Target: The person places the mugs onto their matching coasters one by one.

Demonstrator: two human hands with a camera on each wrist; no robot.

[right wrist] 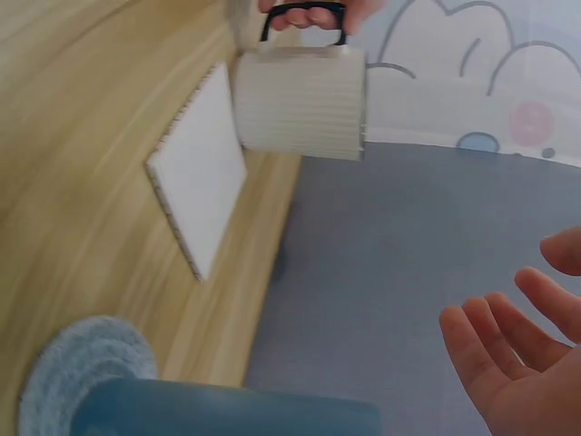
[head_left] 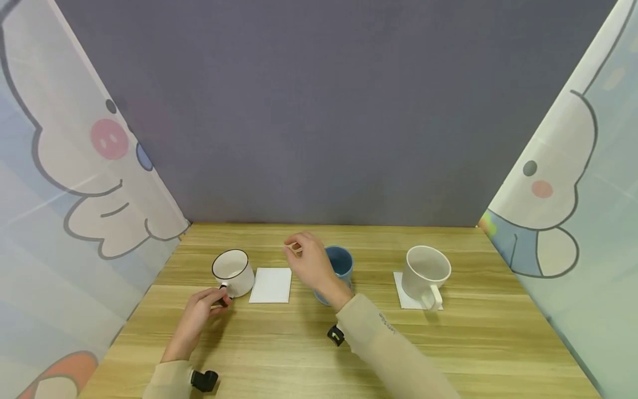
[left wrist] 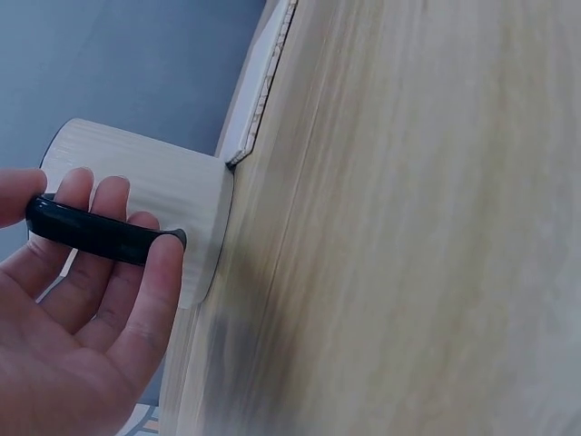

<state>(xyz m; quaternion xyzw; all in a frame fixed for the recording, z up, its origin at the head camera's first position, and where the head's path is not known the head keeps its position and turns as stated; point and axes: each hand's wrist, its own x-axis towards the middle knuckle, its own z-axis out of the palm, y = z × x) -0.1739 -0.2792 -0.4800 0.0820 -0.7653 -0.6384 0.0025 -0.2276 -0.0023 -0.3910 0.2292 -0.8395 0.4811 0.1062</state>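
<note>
My left hand grips the black handle of a white mug with a dark rim. Its fingers curl round that handle in the left wrist view. The mug is upright at the left edge of a white square coaster; whether its base touches the table I cannot tell. My right hand is raised between this coaster and a blue cup, holding nothing. Its fingers are loosely bent in the right wrist view. The blue cup stands on a round grey-blue coaster, partly hidden by my right arm.
A larger white mug stands on another white square coaster at the right, its handle toward me. A grey panel rises behind the wooden table. Printed cloths hang on both sides.
</note>
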